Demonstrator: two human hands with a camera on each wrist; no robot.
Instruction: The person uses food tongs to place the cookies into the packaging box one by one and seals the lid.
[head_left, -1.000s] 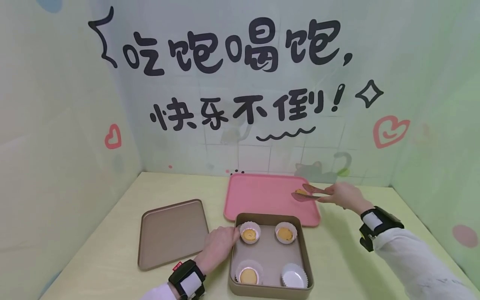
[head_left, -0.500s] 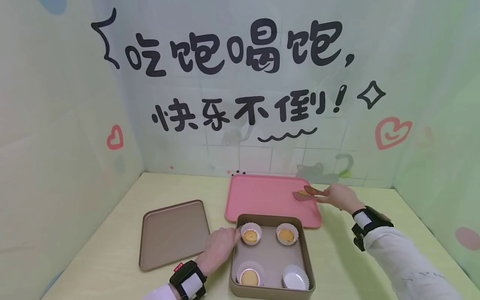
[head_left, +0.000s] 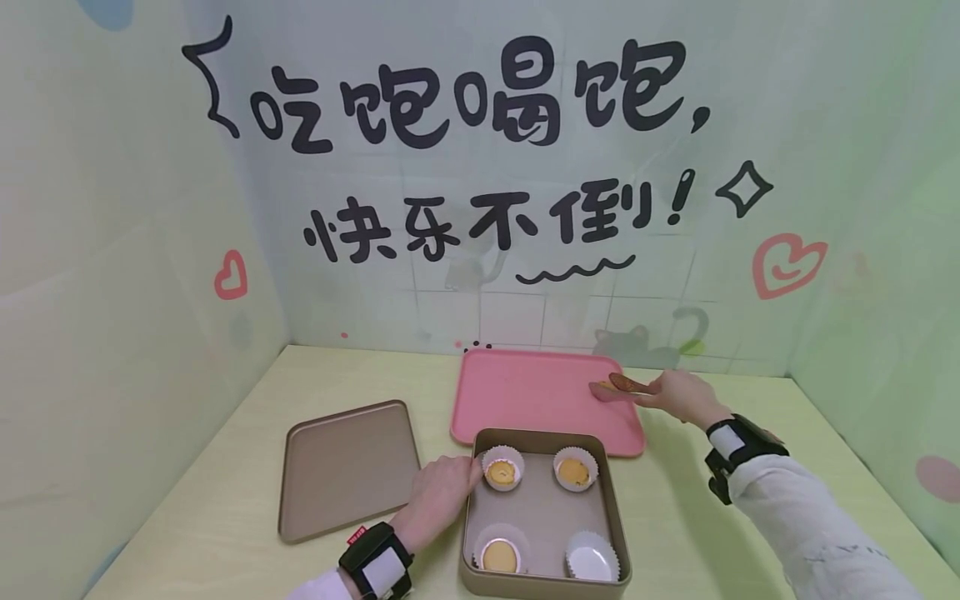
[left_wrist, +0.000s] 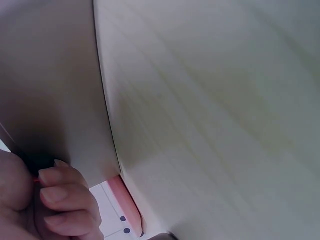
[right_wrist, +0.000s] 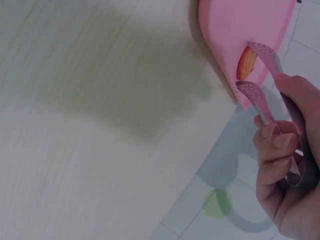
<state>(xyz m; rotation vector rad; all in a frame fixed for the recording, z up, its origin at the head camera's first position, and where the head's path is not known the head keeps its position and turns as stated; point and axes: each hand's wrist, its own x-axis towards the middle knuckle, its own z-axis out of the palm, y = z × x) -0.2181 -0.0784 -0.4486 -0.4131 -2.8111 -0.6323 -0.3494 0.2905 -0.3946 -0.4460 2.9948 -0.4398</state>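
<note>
My right hand [head_left: 682,395] holds a pair of metal tongs [right_wrist: 295,112] over the right end of a pink tray [head_left: 525,392]. In the right wrist view, the tongs' perforated tips stand at a small golden-brown pastry [right_wrist: 246,64], one touching its upper end and the other close below it. My left hand [head_left: 440,493] grips the left wall of a deep bronze baking tin [head_left: 540,521] near its back corner. Inside the tin are white paper cups; three hold yellow pastry, and the front-right cup [head_left: 592,557] shows its white bottom.
To the left of the tin lies a flat bronze lid or tray [head_left: 347,467] on the pale wooden table [head_left: 217,483]. The pink tray sits right behind the tin. A printed backdrop [head_left: 450,317] encloses the table at the back and both sides.
The tongs' tips have come nearer to each other about the pastry, and my right wrist has shifted slightly left. My left hand keeps its grip on the tin. The head view moved a little.
</note>
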